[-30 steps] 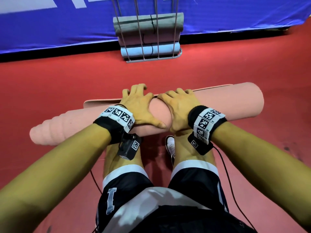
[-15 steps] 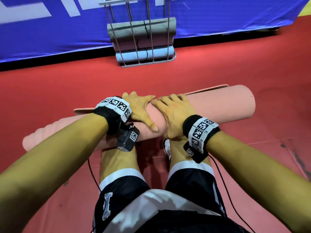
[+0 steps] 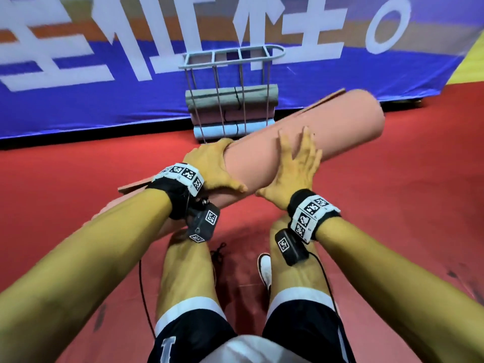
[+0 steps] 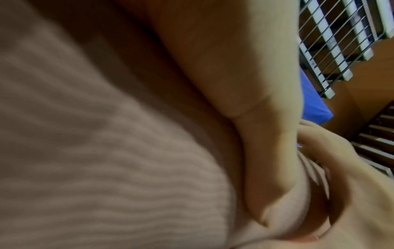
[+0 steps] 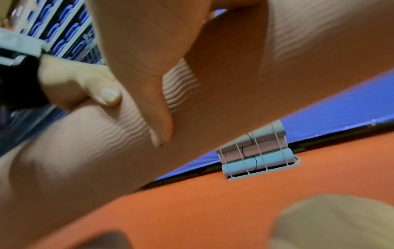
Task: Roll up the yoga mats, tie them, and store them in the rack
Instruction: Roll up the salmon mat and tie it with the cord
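A rolled pink yoga mat hangs tilted above the red floor, its right end raised toward the rack. A loose flap edge shows along its far side. My left hand grips round the roll near its middle, fingers curled over the far side, thumb on the near side. My right hand lies on the roll just to the right with straight, spread fingers and its thumb beneath. In the right wrist view both thumbs press the ribbed mat. The mat's left end is hidden behind my left forearm.
The wire rack stands against a blue banner wall and holds three tied rolls: grey-green, mauve and light blue. Red floor stretches all around. My knees and a white shoe are below the mat.
The mat has come up off the floor and swung so its right end points up toward the rack. My right fingers have straightened on it. The rack looks closer.
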Tool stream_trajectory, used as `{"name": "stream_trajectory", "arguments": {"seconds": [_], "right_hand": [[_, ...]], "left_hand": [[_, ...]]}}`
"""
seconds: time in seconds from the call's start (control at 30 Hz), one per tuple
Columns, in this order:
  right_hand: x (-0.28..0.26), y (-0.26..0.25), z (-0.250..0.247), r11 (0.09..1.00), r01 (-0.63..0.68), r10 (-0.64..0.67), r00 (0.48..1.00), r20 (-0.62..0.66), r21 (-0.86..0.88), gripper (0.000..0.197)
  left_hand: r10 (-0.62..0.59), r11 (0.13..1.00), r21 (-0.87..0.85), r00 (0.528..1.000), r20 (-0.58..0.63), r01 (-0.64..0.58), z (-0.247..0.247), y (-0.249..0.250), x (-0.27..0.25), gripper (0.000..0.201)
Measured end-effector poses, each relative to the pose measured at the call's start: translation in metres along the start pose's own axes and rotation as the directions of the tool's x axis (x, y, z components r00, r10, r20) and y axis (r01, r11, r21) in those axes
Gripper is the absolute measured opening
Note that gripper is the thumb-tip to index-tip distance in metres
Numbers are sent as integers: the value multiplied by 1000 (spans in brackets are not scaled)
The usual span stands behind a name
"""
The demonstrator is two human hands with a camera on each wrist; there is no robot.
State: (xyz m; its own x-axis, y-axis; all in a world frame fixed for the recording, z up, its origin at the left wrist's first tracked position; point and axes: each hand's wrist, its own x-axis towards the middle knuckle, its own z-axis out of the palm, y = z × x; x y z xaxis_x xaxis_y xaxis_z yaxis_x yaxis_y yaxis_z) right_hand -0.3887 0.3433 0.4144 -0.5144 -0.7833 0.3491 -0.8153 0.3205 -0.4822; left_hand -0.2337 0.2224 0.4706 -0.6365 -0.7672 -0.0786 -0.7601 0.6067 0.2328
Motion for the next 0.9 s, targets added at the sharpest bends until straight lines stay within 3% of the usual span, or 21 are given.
{"name": "stream_trajectory", "arguments": {"seconds": [0.07, 0.13, 0.17, 0.2, 0.27, 0.3, 0.37, 0.43, 0.5, 0.6, 0.67, 0.73, 0.8, 0.9], "right_hand": [[15, -13, -10, 972, -131, 155, 982, -112, 194, 140], [33, -22, -18, 877, -194, 286, 946, -152, 439, 140], [44, -24, -22, 769, -228, 346, 934, -88, 597, 139], [52, -27, -26, 602, -274, 373, 927, 39, 750, 139], [65, -38, -40, 263, -384, 280, 908, 311, 885, 128], [71, -44, -48, 183, -414, 222, 901, 373, 892, 112], [80, -53, -65, 176, -382, 180, 919, 352, 907, 82], [85, -55, -72, 213, -329, 178, 939, 294, 920, 70], [83, -56, -70, 266, -311, 171, 947, 273, 912, 73], [72, -52, -53, 343, -319, 170, 946, 276, 883, 79], [59, -50, -42, 305, -335, 139, 942, 307, 891, 79], [48, -47, -27, 294, -325, 94, 946, 311, 899, 67], [42, -42, -6, 365, -278, 48, 959, 281, 888, 62], [38, -31, 20, 509, -304, 24, 940, 340, 805, 82]], "left_hand": [[-2, 996, -88, 993, -119, -8, -21, 1, 9, 130], [-25, 982, -186, 977, -210, -15, -42, 4, 16, 131], [-29, 972, -234, 968, -251, -31, -52, 5, 19, 130], [-29, 959, -279, 958, -285, -54, -59, 6, 21, 129], [-12, 931, -347, 938, -346, -116, -69, 9, 24, 128], [6, 915, -372, 929, -371, -154, -72, 12, 25, 130], [58, 900, -376, 915, -398, -221, -76, 18, 29, 141], [90, 887, -386, 915, -393, -253, -77, 21, 35, 150], [91, 871, -423, 929, -359, -249, -74, 18, 39, 145], [64, 822, -524, 950, -305, -223, -62, 11, 39, 119], [73, 774, -593, 962, -263, -221, -47, 4, 37, 111], [115, 768, -591, 961, -251, -247, -27, -7, 32, 122], [152, 769, -581, 959, -239, -267, -4, -22, 27, 130], [56, 767, -619, 979, -198, -169, 36, -42, 15, 135]]}}
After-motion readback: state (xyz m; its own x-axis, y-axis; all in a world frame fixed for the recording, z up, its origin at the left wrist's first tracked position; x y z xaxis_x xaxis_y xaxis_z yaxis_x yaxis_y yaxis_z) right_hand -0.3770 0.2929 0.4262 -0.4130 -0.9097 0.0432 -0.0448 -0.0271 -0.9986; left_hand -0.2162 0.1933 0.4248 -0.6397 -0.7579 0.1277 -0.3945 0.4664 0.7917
